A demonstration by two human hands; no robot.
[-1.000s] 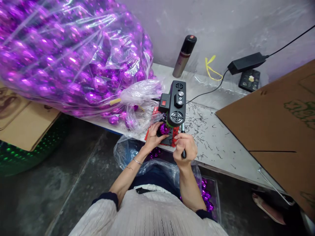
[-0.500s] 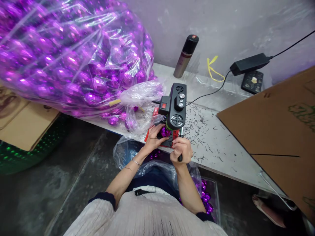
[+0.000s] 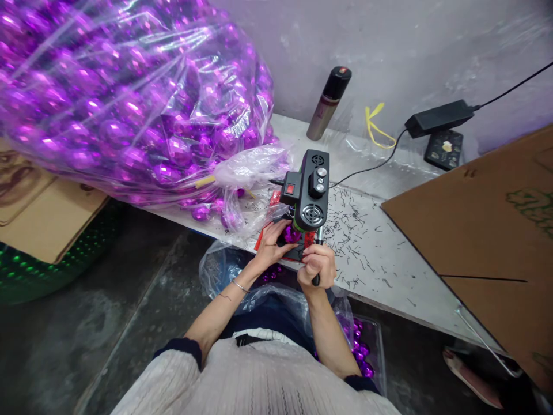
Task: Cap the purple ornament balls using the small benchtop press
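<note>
A small black bench drill press [image 3: 313,190] with a red switch stands at the table's front edge. Under its head sits a shiny purple ball [image 3: 292,233], partly hidden by the machine. My left hand [image 3: 272,242] is closed around the ball's near left side, thumb and fingers on it. My right hand [image 3: 318,266] is wrapped round the black grip of the machine's lever [image 3: 317,279], just to the right of the ball. Red material [image 3: 309,238] shows on the machine's base beneath the ball.
A huge clear bag of purple balls [image 3: 129,109] fills the left. Dark shavings [image 3: 354,230] litter the white table [image 3: 401,294]. Behind are a bottle [image 3: 329,104], yellow strap [image 3: 375,127] and power adapter [image 3: 439,118]. A cardboard box [image 3: 484,230] stands right; another person's foot [image 3: 470,377] shows below.
The whole view has shifted slightly. Both hands keep their places on the ball and the lever, with no clear movement of either.
</note>
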